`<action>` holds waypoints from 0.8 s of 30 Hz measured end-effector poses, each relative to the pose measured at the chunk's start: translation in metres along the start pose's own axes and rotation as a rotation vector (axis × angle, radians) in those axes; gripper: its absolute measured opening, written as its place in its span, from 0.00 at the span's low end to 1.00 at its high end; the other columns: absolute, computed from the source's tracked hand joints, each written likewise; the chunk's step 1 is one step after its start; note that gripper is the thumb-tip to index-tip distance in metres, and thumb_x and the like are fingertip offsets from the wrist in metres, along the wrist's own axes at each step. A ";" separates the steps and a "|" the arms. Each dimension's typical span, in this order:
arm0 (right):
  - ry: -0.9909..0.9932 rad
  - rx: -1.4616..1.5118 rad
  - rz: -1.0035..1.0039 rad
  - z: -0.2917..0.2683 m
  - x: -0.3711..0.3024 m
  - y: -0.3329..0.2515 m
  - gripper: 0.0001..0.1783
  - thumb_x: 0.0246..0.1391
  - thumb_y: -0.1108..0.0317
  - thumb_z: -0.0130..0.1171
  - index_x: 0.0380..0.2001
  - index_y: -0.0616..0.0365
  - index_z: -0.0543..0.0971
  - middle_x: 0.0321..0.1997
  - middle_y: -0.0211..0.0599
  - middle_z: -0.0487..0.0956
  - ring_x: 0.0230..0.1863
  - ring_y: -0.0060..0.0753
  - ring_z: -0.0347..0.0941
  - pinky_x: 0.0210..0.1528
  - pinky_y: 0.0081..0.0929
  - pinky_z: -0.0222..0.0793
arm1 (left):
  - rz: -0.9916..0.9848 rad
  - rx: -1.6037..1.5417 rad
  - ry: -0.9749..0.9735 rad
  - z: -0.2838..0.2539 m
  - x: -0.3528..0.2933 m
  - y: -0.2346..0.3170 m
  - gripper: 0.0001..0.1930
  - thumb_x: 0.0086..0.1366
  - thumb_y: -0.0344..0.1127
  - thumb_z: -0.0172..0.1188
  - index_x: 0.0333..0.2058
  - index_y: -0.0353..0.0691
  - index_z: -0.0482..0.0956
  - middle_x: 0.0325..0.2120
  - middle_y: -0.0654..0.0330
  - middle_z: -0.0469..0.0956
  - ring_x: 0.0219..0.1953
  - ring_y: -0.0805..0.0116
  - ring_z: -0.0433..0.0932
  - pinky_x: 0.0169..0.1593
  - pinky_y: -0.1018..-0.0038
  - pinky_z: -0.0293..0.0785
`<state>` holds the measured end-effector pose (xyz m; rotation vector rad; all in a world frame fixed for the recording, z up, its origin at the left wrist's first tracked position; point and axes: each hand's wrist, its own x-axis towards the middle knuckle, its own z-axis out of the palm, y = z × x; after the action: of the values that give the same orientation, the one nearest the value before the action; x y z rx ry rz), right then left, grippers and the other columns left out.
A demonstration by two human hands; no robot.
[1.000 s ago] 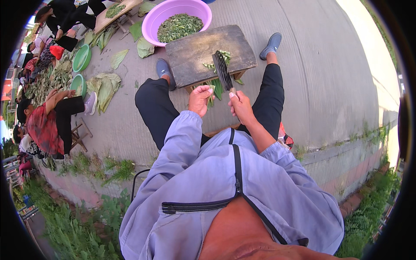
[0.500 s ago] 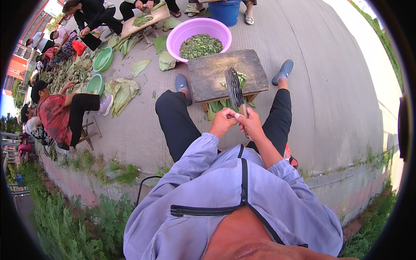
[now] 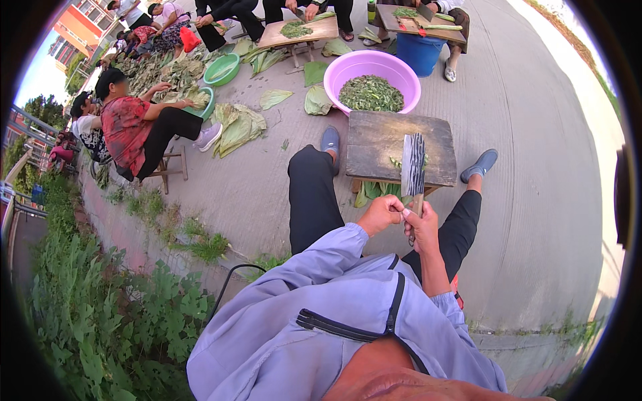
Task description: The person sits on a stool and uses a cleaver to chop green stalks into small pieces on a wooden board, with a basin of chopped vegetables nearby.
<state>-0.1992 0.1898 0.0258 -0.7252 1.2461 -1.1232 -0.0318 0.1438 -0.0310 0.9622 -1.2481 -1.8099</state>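
Observation:
My right hand grips the wooden handle of a broad cleaver. Its dark-streaked blade points away from me over the worn wooden chopping bench between my feet. Close by on the left, my left hand has its fingers curled in and meets the right thumb; whatever it may pinch is too small to make out. A few chopped green bits lie on the bench beside the blade, partly covered by it. Green leaves show beneath the bench's near edge.
A purple basin of chopped greens stands just beyond the bench, with a blue bucket behind it. To the left, a person in a red patterned shirt sits by loose leaves. Others work at low boards farther off.
The view has swung, so the bench, basin and my hands appear farther right and lower. Both hands stay together, the right one still gripping the cleaver.

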 end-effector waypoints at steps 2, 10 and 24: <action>-0.032 0.012 -0.005 -0.003 -0.001 -0.003 0.18 0.58 0.71 0.68 0.49 0.61 0.74 0.26 0.27 0.76 0.19 0.18 0.70 0.19 0.19 0.66 | -0.067 -0.053 0.002 0.000 -0.002 0.003 0.07 0.64 0.24 0.69 0.40 0.34 0.81 0.34 0.62 0.83 0.34 0.77 0.80 0.40 0.76 0.78; -0.061 0.024 0.003 -0.004 0.001 -0.009 0.18 0.55 0.75 0.66 0.48 0.62 0.74 0.26 0.28 0.75 0.19 0.18 0.70 0.20 0.20 0.66 | -0.112 -0.064 0.004 -0.002 -0.002 0.007 0.07 0.64 0.25 0.69 0.41 0.34 0.82 0.34 0.63 0.83 0.35 0.77 0.79 0.41 0.76 0.78; -0.057 -0.048 0.015 -0.011 0.005 -0.002 0.13 0.56 0.76 0.63 0.45 0.61 0.75 0.25 0.28 0.75 0.17 0.19 0.69 0.18 0.20 0.65 | -0.006 0.051 0.025 0.008 -0.004 0.003 0.02 0.70 0.29 0.65 0.39 0.40 0.80 0.28 0.70 0.77 0.29 0.82 0.72 0.31 0.78 0.69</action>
<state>-0.2110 0.1863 0.0238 -0.7771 1.2319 -1.0562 -0.0364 0.1497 -0.0251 1.0144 -1.2829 -1.7729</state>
